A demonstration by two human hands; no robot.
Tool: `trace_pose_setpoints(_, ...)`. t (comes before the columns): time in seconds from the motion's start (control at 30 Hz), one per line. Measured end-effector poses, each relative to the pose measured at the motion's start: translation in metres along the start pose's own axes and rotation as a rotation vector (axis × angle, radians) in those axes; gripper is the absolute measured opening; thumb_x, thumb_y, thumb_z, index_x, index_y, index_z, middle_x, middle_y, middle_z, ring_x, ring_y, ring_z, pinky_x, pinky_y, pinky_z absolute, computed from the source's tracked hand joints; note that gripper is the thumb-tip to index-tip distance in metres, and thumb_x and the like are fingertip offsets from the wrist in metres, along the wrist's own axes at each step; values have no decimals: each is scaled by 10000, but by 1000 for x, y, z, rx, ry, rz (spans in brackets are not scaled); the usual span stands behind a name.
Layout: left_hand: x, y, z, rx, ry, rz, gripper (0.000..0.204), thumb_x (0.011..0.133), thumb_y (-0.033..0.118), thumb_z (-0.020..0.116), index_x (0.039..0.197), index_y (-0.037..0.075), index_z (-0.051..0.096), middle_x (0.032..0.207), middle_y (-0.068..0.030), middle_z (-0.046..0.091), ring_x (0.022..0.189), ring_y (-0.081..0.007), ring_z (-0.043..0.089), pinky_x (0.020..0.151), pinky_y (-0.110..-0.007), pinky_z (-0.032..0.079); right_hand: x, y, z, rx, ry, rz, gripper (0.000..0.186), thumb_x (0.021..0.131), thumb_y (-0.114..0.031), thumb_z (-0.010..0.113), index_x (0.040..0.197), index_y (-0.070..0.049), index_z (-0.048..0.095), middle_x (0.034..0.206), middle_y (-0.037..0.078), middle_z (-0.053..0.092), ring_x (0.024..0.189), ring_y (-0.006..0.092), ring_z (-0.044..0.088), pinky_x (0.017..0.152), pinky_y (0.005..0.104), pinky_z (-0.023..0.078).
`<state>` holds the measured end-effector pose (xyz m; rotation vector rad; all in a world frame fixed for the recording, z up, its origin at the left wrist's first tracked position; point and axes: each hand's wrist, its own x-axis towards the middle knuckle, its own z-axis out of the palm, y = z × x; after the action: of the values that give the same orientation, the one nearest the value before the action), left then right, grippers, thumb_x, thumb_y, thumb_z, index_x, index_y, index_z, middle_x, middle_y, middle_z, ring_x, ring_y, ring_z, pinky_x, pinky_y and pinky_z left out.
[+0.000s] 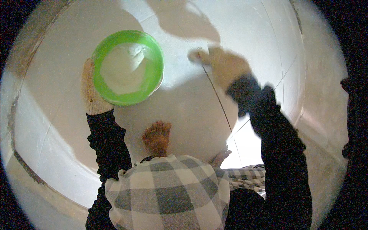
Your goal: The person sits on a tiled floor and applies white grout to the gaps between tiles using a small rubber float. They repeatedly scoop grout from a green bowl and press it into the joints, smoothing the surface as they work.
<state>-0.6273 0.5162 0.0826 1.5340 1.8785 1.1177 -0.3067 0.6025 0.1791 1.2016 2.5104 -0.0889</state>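
Note:
A round bright-green bowl [100,82] is in front of me on the left, its rim facing up. Inside it is a pale whitish surface with a glossy streak; whether that is a paste, a liquid or the bowl's bottom I cannot tell. My left hand [90,90], in a beige knitted glove, grips the bowl by its left side, fingers partly hidden behind it. Off to the right, my right hand [226,65], also pale and seemingly gloved, is over the floor near a dark tile joint [215,90]. Motion smears its fingers, and anything in them is indistinct.
Large pale tiles form the floor [184,115], crossed by thin joints. My bare foot [157,138] is below the bowl, with part of the other foot [221,156] farther right. Walls rise at the left and right edges. Shadows fall across the far floor.

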Motion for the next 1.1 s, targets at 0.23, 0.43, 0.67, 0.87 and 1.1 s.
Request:
trace_pose_setpoints(0.23,-6,4,-1,-13,21,15,412,799,261,635,1145,57,545,1049,-165,580,1000,-366,555,880,-421,451,112,61,15,-289,-112,-89,409,892,-83,490,1255,-253,572,1237,37,607,1056,300,609,869,414,521)
trace_pose_setpoints(0.43,-5,-9,-3,-89,-64,-85,317,907,246,532,1131,22,539,1096,-142,574,1035,-264,561,872,-386,465,-13,41,50,-269,-107,-342,468,867,-168,484,1310,-318,488,1267,9,559,1022,284,609,822,471,527)
trace_pose_setpoints(0.67,-10,-4,-2,-1113,87,-660,309,1012,260,389,1112,13,545,1154,-106,591,1033,-218,586,902,-364,483,6,31,3,37,-203,-146,485,895,-44,465,1318,-272,530,1240,46,605,1093,260,594,936,386,498)
trace_pose_setpoints(0.87,-16,-6,-4,-331,-3,-217,275,959,258,474,1101,51,585,1122,-92,610,992,-221,594,869,-386,487,63,14,22,-322,-147,-160,404,842,-109,527,1220,-243,574,1081,23,642,934,260,629,777,398,528)
trace_pose_setpoints(1.1,-12,-11,6,-1113,-202,-438,340,940,210,512,1233,42,554,1224,-105,565,1102,-253,544,967,-384,429,-55,22,15,319,-345,72,323,853,-257,550,1159,-175,609,984,149,666,921,334,636,805,447,502)
